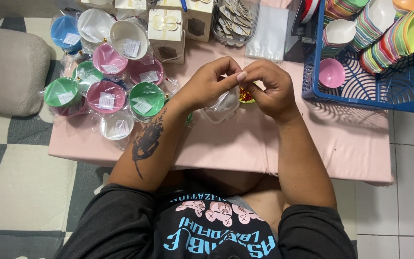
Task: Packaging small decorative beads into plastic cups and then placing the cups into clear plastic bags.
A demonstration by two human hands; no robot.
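My left hand (212, 79) and my right hand (269, 86) meet over the pink table (245, 139), fingertips pinched together on the top of a clear plastic bag (224, 108). The bag hangs below my hands with a bowl inside it, mostly hidden. A small red and gold piece (245, 96) shows between my hands; what it is cannot be made out.
Several bagged bowls (106, 81) in pink, green, blue and white lie at the table's left. A blue basket (360, 91) at right holds stacked coloured bowls (384, 29) and one pink bowl (331, 73). Small boxes (166, 33), a tray of tags (235, 19) and flat clear bags (267, 33) sit at the back. A grey cushion (10, 69) lies at left.
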